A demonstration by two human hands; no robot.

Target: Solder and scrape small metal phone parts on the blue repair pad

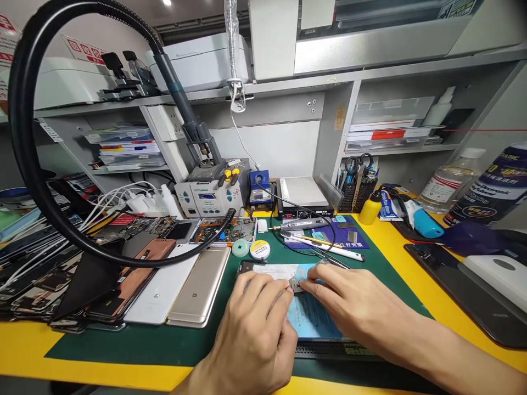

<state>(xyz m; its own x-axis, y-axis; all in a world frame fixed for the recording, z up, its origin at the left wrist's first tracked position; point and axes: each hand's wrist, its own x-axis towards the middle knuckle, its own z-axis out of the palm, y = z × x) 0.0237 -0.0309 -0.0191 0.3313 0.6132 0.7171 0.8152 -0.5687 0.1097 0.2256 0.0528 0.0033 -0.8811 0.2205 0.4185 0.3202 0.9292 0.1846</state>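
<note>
A blue and white pad point(309, 317) lies on the green mat at the front centre. On its upper part sits a small grey metal piece point(297, 285), partly covered by fingers. My left hand point(257, 323) comes in from the lower left with curled fingers; its fingertips press at the left edge of the small piece. From the right reaches my right hand point(349, 296), thumb and fingers pinched on the right side of the same piece. A dark part point(246, 267) shows at the pad's upper left corner, just beyond my left hand.
Phones, including a gold one point(200, 288), lie left on the green mat point(123, 344). A black hose point(24, 137) loops over them. Behind the hands are a round tin point(259, 249), a white pen-like tool point(341, 251) and a soldering station point(212, 195). A black phone point(465, 291) lies right.
</note>
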